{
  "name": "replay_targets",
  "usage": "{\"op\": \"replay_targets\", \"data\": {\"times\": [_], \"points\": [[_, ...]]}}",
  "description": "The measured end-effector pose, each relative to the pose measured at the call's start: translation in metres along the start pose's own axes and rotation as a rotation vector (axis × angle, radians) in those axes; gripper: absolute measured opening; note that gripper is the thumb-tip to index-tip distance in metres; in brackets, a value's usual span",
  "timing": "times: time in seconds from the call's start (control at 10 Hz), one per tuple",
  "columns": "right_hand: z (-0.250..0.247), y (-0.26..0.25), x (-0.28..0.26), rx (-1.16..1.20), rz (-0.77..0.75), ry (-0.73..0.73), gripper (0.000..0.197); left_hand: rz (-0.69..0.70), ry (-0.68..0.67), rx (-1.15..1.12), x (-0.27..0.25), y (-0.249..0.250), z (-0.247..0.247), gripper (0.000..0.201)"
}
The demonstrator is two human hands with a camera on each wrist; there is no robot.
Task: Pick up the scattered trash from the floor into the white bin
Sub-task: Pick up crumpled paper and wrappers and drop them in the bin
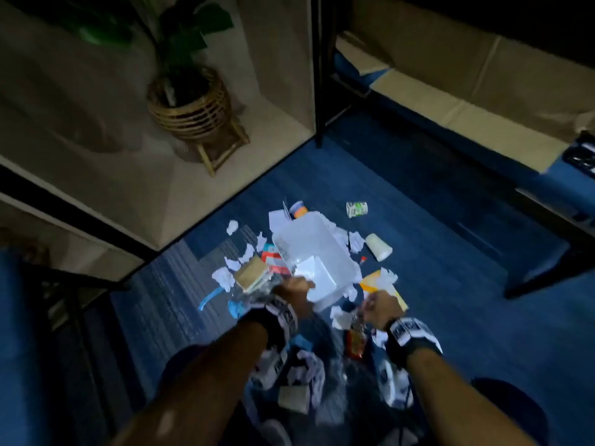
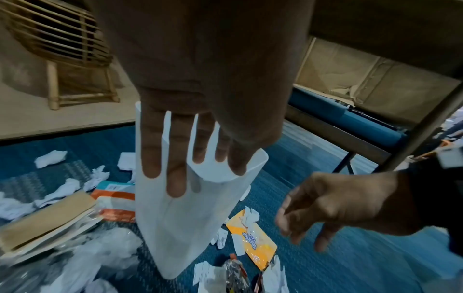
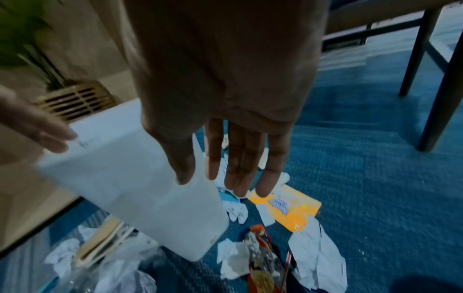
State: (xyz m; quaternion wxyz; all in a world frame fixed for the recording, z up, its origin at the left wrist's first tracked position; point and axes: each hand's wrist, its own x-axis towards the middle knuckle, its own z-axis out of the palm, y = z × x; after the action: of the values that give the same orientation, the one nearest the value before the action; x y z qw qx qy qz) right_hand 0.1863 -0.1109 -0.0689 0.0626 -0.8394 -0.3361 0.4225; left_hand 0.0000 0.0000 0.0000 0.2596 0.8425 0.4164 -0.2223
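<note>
White bin (image 1: 317, 252) tipped on its side on the blue carpet floor (image 1: 450, 284), ringed by scattered trash; open mouth turned toward the person in the head view.

Left hand (image 1: 294, 289) at the near rim of the bin; in the left wrist view, fingers (image 2: 176, 158) straight and slightly spread, lying flat against the bin wall (image 2: 175, 228); whether the thumb hooks the rim cannot be told.

Right hand (image 1: 381, 305) just right of the bin, apart from it, above the litter; in the right wrist view, fingers (image 3: 244, 158) extended and close together, holding nothing; loosely bent as seen from the left wrist view (image 2: 350, 202).

Trash on the floor: crumpled white paper wads (image 1: 223, 278) left of the bin; orange-yellow packet (image 3: 288, 208) right of it, a paper wad lying on top; orange-capped plastic bottle (image 3: 263, 255) near the right wrist; tan flat box (image 1: 251, 273) touching clear plastic wrap (image 2: 82, 255) at left; white cup (image 1: 378, 247) and a small printed can (image 1: 356, 208) beyond the bin, well apart from both hands.

Wicker plant stand (image 1: 193, 111) on the beige floor section at the back left; dark chair legs (image 3: 426, 59) at right.
</note>
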Motion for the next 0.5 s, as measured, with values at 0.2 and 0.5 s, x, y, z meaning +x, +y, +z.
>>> {"op": "replay_targets", "data": {"times": [0.2,0.5], "points": [[0.083,0.055,0.086,-0.126,0.017,-0.102,0.032,0.077,0.088,0.106,0.058,-0.025,0.065,0.030],[0.198,0.118,0.188,-0.297,-0.016,-0.117,0.073,0.131,0.143,0.001,0.087,-0.036,0.102,0.030]]}}
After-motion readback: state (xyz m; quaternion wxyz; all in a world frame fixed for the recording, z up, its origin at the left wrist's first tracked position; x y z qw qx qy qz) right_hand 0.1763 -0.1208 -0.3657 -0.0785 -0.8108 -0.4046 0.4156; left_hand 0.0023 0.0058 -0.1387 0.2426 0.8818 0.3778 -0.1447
